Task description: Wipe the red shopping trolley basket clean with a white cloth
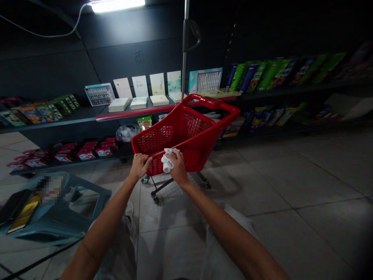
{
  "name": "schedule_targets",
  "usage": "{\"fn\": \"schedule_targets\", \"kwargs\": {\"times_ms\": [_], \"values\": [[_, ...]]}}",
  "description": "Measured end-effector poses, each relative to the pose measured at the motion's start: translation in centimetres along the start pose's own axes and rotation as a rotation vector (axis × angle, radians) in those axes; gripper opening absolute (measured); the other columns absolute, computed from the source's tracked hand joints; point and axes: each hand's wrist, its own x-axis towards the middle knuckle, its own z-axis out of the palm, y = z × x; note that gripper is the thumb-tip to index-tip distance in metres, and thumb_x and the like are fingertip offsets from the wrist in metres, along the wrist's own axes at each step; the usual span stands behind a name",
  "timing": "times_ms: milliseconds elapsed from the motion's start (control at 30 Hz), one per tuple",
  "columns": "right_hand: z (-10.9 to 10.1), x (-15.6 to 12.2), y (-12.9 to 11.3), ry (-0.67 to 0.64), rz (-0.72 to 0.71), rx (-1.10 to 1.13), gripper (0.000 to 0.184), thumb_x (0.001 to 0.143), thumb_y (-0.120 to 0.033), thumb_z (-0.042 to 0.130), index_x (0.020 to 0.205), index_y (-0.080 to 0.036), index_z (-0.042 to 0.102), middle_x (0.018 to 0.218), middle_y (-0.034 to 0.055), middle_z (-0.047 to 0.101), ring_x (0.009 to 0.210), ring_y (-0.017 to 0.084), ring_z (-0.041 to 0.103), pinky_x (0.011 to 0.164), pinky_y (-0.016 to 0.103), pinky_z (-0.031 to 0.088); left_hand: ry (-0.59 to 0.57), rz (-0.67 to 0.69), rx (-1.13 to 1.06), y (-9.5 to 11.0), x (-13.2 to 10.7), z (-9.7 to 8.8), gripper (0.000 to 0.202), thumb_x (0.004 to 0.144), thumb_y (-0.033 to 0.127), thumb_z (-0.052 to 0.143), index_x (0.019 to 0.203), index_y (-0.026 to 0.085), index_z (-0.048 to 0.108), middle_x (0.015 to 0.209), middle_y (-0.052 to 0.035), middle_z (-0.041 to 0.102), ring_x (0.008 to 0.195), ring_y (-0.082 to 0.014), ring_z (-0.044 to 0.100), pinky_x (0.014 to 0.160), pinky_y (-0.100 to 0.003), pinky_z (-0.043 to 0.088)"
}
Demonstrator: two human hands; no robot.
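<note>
**Fig. Cloth held to the near rim of a red trolley**

Head view. A small red trolley (189, 128) stands on the tiled floor (291, 175) in front of dark shelving (72, 116), with its near rim toward the person. The left hand (140, 164) is closed over the left corner of that rim, fingers curled round the edge. The right hand (178, 168) lies just beside it on the same rim. Its fingers are bunched around a crumpled white cloth (167, 161) and press it against the plastic. The cloth touches the top edge of the rim and spills a little down the outer wall.

Progress, as a judgement: the cloth is at the near rim only. The mesh side walls, the far rim with its handle and the wheeled frame below have no cloth on them. The plastic shows no mark that separates rubbed parts from untouched ones, so the share already done cannot be told.

Surroundings: a blue stool (58, 217) carrying flat items sits near the left edge of the floor. Pale cards (140, 86) stand along the upper shelf.
</note>
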Motion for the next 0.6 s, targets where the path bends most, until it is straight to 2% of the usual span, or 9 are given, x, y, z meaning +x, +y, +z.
{"fn": "schedule_targets", "kwargs": {"times_ms": [100,133,200,300,367,433,533,600], "values": [[-1.5,0.4,2.0,-0.335,-0.279,-0.043,0.038,0.090,-0.006,0.059,0.116,-0.027,0.077,0.135,0.0089,0.060,0.133,0.025,0.050,0.117,0.042,0.044,-0.006,0.010,0.013,-0.3,-0.1,0.0,0.047,0.106,0.047,0.034,0.067,0.024,0.045,0.069,-0.0035,0.059,0.075,-0.0218,0.055,0.086,-0.041,0.039],[-2.2,0.5,3.1,-0.414,-0.326,-0.066,0.037,0.089,-0.004,0.060,0.113,-0.027,0.078,0.132,0.0082,0.062,0.132,0.024,0.052,0.116,0.041,0.045,0.001,0.008,0.025,-0.3,-0.1,0.1,0.047,0.106,0.046,0.034,0.067,0.024,0.046,0.070,-0.0038,0.059,0.075,-0.0221,0.055,0.086,-0.041,0.039],[-4.1,0.6,5.9,-0.435,-0.282,-0.120,0.034,0.087,-0.004,0.063,0.108,-0.027,0.078,0.127,0.0082,0.066,0.127,0.024,0.055,0.112,0.039,0.048,0.031,-0.005,0.054,-0.3,-0.2,0.2,0.045,0.106,0.046,0.035,0.069,0.024,0.048,0.073,-0.0050,0.059,0.079,-0.0234,0.055,0.087,-0.042,0.039],[-7.3,0.0,10.4,-0.235,0.013,-0.218,0.037,0.080,-0.003,0.065,0.106,-0.026,0.079,0.122,0.0086,0.067,0.120,0.025,0.057,0.103,0.040,0.053,0.090,-0.021,0.091,-0.2,-0.2,0.4,0.042,0.106,0.045,0.038,0.073,0.024,0.054,0.082,-0.0079,0.062,0.090,-0.0262,0.056,0.091,-0.044,0.040],[-9.1,-0.5,12.9,-0.113,0.124,-0.254,0.042,0.078,-0.005,0.063,0.112,-0.023,0.078,0.121,0.0110,0.065,0.115,0.026,0.056,0.104,0.046,0.050,0.114,-0.022,0.095,-0.2,-0.1,0.5,0.039,0.105,0.044,0.040,0.077,0.024,0.058,0.088,-0.0091,0.063,0.097,-0.0277,0.055,0.098,-0.046,0.040],[-10.1,-1.2,14.7,0.046,0.223,-0.236,0.042,0.076,-0.011,0.065,0.115,-0.020,0.077,0.118,0.0110,0.064,0.111,0.025,0.056,0.106,0.048,0.048,0.134,-0.037,0.095,-0.1,-0.2,0.7,0.035,0.105,0.042,0.043,0.080,0.024,0.061,0.092,-0.0090,0.065,0.103,-0.0287,0.054,0.108,-0.051,0.037],[-9.5,-2.0,15.6,0.235,0.341,-0.171,0.041,0.072,-0.020,0.067,0.113,-0.017,0.075,0.115,0.0103,0.063,0.107,0.023,0.057,0.105,0.045,0.047,0.168,-0.096,0.071,0.3,-0.3,1.3,0.030,0.104,0.042,0.047,0.087,0.024,0.064,0.103,-0.0100,0.065,0.111,-0.0303,0.052,0.114,-0.057,0.033],[-7.9,-2.3,15.4,0.371,0.452,-0.131,0.043,0.071,-0.022,0.064,0.113,-0.017,0.072,0.116,0.0101,0.063,0.108,0.023,0.058,0.105,0.043,0.047,0.194,-0.123,0.023,0.6,-0.4,1.9,0.030,0.104,0.043,0.046,0.091,0.023,0.065,0.113,-0.0127,0.062,0.118,-0.0309,0.050,0.113,-0.055,0.038]]}}
